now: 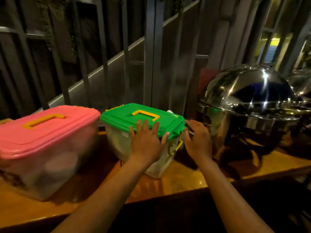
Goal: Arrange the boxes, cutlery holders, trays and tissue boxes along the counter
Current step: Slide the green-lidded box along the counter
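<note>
Forearms: both of yours reach in from the bottom edge, over the front lip of the wooden counter [185,180], toward one box.
Left hand [147,140]: you have it flat, fingers spread, pressed on the near edge of the green lid and its front wall; not clamped, more a steadying or pushing palm.
Right hand [198,140]: it sits at the right end of the same box, fingers curled by the lid corner near the yellow side latch [178,146]; whether they actually pinch anything, you cannot tell from here, and blur hides the fingertips.
Green-lidded box [143,120]: it stands on the counter, turned slightly askew, just beside the pink one; two hands on two faces suits squaring it into line.
Pink-lidded box [45,132]: to the left, also on the counter, untouched, its yellow handle lying flat; contents are blurred.
Chafing dish [249,101]: domed and shiny, to the right, near your right hand, so watch that knuckle room.
Railing [104,64]: dark bars behind the counter limit how far back you can push.
</note>
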A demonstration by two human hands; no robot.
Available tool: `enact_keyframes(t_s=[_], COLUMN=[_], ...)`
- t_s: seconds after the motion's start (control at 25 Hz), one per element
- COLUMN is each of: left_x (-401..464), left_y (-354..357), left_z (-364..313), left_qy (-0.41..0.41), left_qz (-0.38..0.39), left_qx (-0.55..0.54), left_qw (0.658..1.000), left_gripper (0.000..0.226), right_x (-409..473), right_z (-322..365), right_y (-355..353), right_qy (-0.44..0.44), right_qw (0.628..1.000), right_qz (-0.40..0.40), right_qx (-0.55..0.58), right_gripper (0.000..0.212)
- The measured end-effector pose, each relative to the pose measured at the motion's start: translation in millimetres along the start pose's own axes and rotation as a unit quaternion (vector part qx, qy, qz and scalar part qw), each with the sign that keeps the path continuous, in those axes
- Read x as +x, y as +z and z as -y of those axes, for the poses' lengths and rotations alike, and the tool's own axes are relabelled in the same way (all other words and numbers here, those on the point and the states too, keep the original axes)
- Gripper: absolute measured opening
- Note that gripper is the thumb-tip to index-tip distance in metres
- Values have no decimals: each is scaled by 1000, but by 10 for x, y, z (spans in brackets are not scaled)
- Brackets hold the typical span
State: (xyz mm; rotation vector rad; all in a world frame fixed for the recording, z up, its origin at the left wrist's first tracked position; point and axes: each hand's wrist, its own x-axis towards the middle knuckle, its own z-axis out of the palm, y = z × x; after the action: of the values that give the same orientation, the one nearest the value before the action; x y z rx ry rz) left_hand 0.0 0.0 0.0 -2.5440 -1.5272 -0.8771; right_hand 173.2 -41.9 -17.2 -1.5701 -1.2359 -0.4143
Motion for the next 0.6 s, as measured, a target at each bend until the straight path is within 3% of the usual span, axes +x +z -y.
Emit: enact_keyframes(t_s=[0.12, 0.24, 0.32, 0.48, 0.6], left_x=[88, 147, 169, 100, 83], left_y=[121, 313, 378, 258, 82], left_z=[-114, 8, 160, 251, 402], left_qy=[-139, -120, -90, -28, -14], left_qz=[35, 18, 12, -16, -5], left_qx=[-34, -52, -49, -88, -131], left_qw=[989, 991, 995, 996, 991], left_gripper=[73, 68, 68, 65, 71], right_x=[426, 775, 812, 632, 418], right_z=[-177, -357, -422, -410, -328], right_y=[233, 461, 597, 636, 543], right_qy=[95, 121, 117, 122, 115], right_qw=[993, 964, 945, 955, 961], right_qz=[70, 234, 307, 258, 243], right_qx=[14, -25, 4, 81, 65], right_gripper=[43, 63, 57, 40, 45])
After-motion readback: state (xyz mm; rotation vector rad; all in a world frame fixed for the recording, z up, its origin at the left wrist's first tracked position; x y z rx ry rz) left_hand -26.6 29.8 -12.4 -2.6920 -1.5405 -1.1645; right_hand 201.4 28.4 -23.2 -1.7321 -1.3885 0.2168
